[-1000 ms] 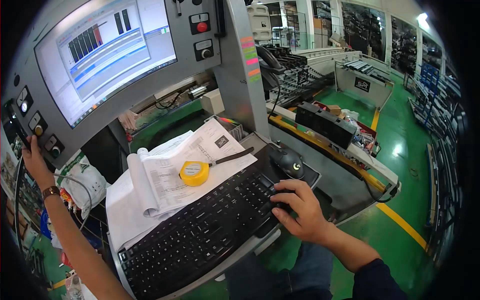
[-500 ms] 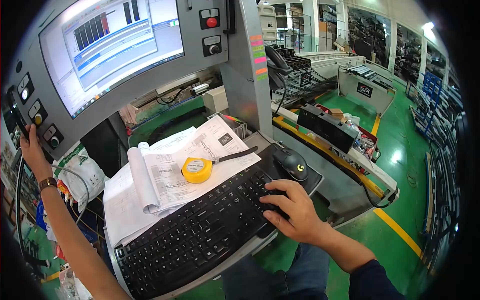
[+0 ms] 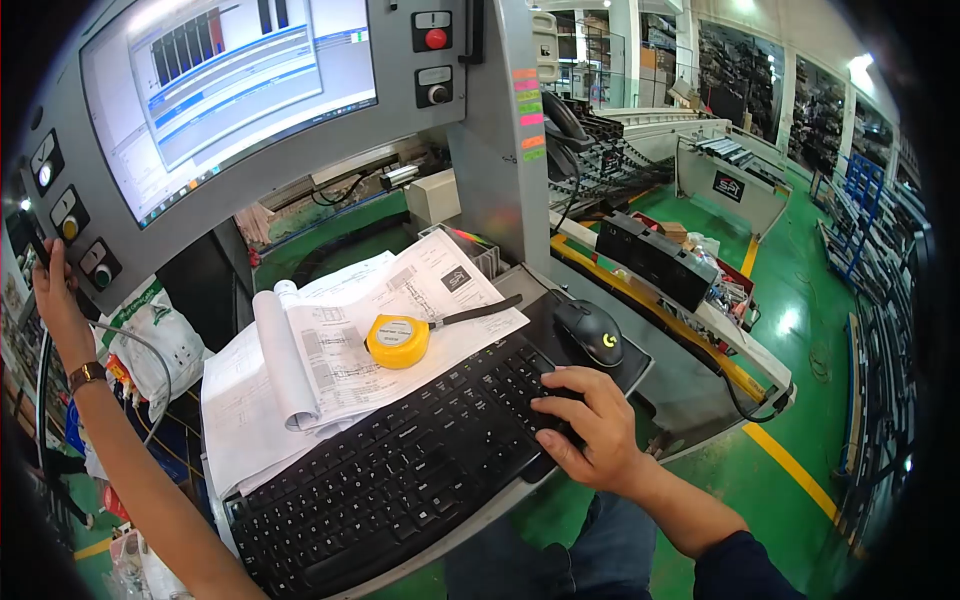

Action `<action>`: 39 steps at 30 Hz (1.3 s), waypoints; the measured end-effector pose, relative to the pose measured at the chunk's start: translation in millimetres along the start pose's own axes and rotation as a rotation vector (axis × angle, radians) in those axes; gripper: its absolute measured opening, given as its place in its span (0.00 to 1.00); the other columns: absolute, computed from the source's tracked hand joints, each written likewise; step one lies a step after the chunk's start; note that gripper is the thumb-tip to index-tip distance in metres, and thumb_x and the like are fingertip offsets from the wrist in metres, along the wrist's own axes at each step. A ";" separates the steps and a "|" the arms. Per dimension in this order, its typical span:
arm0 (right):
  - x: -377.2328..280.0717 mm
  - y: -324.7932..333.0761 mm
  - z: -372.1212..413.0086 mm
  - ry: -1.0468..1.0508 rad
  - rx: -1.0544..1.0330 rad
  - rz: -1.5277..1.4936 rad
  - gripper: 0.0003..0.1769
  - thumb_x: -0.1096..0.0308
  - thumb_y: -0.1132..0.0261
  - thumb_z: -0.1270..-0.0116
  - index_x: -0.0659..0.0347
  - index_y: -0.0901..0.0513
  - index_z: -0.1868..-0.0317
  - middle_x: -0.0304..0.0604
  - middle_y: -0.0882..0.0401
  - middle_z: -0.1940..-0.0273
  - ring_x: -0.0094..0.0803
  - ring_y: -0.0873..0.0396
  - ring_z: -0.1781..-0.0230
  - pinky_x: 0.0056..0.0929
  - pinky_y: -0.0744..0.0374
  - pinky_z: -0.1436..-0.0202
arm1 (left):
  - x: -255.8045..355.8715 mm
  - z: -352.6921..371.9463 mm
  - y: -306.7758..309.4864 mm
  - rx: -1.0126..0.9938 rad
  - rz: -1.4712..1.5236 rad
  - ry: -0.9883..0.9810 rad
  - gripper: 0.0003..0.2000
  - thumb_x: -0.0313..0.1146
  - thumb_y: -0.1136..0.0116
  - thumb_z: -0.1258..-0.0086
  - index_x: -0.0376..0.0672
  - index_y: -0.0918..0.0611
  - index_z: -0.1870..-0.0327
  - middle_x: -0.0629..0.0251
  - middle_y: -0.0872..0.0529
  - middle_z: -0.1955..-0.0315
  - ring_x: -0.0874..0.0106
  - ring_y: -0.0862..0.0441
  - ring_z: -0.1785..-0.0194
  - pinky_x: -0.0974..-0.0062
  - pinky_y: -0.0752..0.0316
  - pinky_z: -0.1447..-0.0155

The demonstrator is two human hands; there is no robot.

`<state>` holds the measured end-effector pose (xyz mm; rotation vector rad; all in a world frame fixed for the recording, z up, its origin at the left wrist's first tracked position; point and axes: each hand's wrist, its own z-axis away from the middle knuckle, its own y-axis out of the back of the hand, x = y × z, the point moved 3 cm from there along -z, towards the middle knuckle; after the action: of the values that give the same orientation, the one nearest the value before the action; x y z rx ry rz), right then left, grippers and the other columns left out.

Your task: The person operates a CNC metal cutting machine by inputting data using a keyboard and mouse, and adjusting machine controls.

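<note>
At the left edge of the grey control panel (image 3: 300,150), my left hand (image 3: 55,295) has its fingers curled round a black handle (image 3: 36,243). My right hand (image 3: 600,435) holds nothing; its fingers are apart and rest on the number pad of the black keyboard (image 3: 400,470). A black computer mouse (image 3: 587,330) sits just beyond that hand. Behind the keyboard lie printed drawing sheets (image 3: 235,400), partly rolled up. On the sheets rest a yellow tape measure (image 3: 397,341) and a dark strap or pen-like strip (image 3: 480,310) touching its side.
The panel carries a lit screen (image 3: 240,90), a red button (image 3: 436,39) and several other switches. A white plastic bag (image 3: 165,335) hangs below it at left. To the right are a machine bed with a black box (image 3: 655,258), the green floor (image 3: 700,500) and racks of long profiles (image 3: 880,400).
The view has shifted slightly, so the panel and desk sit a little differently. My left hand stays at the handle, and my right hand stays on the number pad with little finger movement.
</note>
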<state>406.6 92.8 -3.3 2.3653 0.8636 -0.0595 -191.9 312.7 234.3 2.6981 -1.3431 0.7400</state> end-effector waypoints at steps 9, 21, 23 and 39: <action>-0.4 -3.7 -1.3 0.016 -0.005 0.032 0.16 0.62 0.25 0.37 0.59 0.11 0.51 0.48 0.15 0.45 0.52 0.16 0.43 0.45 0.20 0.40 | -4.0 -2.2 3.5 -0.045 -0.049 -0.027 0.16 0.42 0.38 0.18 0.43 0.14 0.38 0.76 0.25 0.63 0.82 0.31 0.62 0.81 0.34 0.56; -6.7 -0.6 -3.9 0.022 -0.072 0.049 0.15 0.65 0.25 0.38 0.54 0.09 0.50 0.45 0.16 0.43 0.49 0.18 0.40 0.44 0.22 0.38 | -2.8 -0.8 -1.1 -0.026 0.015 -0.010 0.20 0.42 0.35 0.20 0.41 0.16 0.35 0.76 0.24 0.63 0.84 0.31 0.63 0.82 0.36 0.57; -7.6 -0.6 -4.2 0.029 -0.083 0.059 0.14 0.65 0.25 0.37 0.54 0.08 0.50 0.45 0.16 0.43 0.48 0.18 0.40 0.44 0.24 0.37 | 3.1 2.7 -3.1 -0.012 0.008 0.000 0.19 0.41 0.35 0.21 0.41 0.16 0.36 0.76 0.25 0.65 0.83 0.31 0.64 0.82 0.36 0.58; -8.5 -9.0 -23.2 -0.062 -0.057 -0.005 0.15 0.65 0.29 0.29 0.63 0.15 0.48 0.51 0.18 0.43 0.49 0.20 0.43 0.44 0.24 0.38 | 6.6 6.3 -7.1 0.022 0.011 -0.007 0.21 0.43 0.35 0.21 0.41 0.16 0.35 0.77 0.25 0.66 0.83 0.32 0.64 0.83 0.35 0.57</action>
<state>390.9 106.4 12.8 2.2961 0.8312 -0.1079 -180.7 310.8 232.8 2.7150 -1.3604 0.7514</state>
